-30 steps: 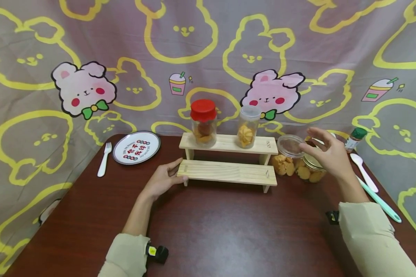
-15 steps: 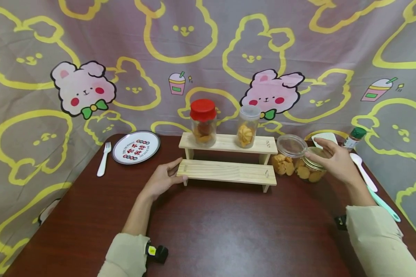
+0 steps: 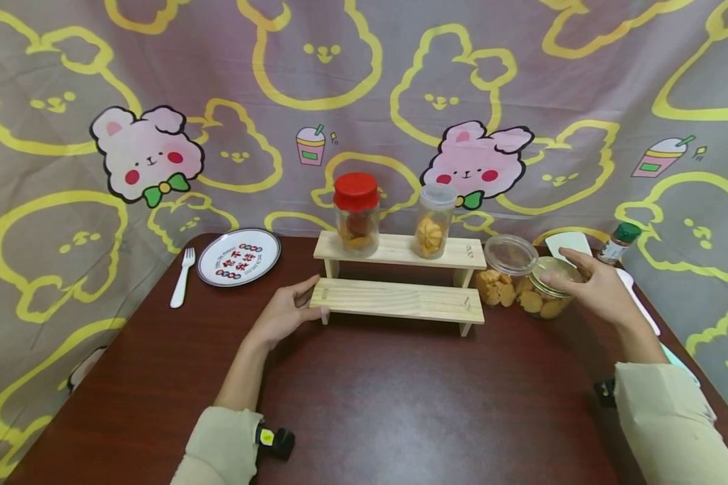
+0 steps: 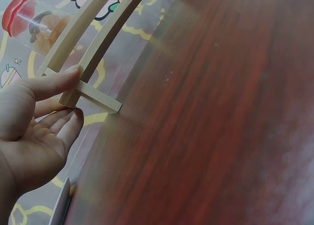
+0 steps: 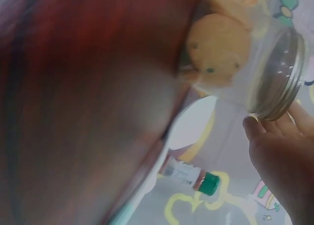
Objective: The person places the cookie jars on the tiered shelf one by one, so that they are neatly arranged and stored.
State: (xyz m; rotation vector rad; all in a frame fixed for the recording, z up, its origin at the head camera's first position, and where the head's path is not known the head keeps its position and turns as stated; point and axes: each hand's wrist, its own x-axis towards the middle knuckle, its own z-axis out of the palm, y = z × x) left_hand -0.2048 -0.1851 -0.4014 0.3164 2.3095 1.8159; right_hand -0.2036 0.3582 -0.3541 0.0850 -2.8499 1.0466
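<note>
My left hand [image 3: 286, 312] grips the left end of the lower step of a two-step wooden shelf [image 3: 397, 299]. In the left wrist view the thumb [image 4: 56, 83] lies on top of the board, with the fingers at its end. On the right, my right hand [image 3: 600, 289] is beside a clear cookie jar [image 3: 541, 302] with a gold-rimmed lid [image 5: 284, 75]. The fingertips are right at the lid's edge, thumb and fingers apart. Left of it stands another cookie jar [image 3: 496, 289] with a clear lid.
The upper step bears a red-lidded jar [image 3: 356, 219] and a white-lidded jar [image 3: 435, 225]. A plate [image 3: 239, 258] and white fork [image 3: 183, 277] lie left. Beyond the right hand are a green-capped bottle [image 3: 620, 242], a white object [image 3: 567, 244], a white spoon [image 3: 642, 306] and a mint-green handle [image 3: 679, 365].
My right hand has come down and to the right, from above the gold-lidded jar to the edge of its lid. My left hand has stayed on the shelf.
</note>
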